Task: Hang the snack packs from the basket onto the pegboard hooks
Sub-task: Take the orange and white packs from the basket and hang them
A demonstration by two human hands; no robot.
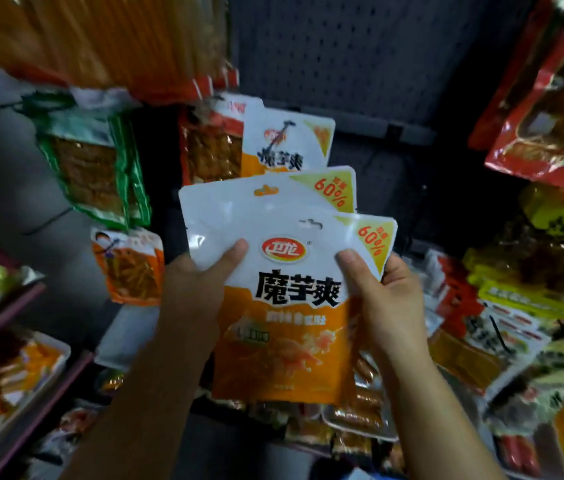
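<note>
My left hand point(200, 271) and right hand point(388, 289) both grip a fanned stack of glossy white-and-orange snack packs point(284, 271), thumbs pressed on the front pack, fingers curled behind. Stack held upright, before the dark grey perforated pegboard point(360, 53). Front pack lowest; two more show behind it, offset upward, hang holes visible. Just above, a matching white-and-orange pack point(287, 142) hangs on the board. Green-edged clear packs point(93, 164) hang to the left, red packs point(547, 109) to the right.
</note>
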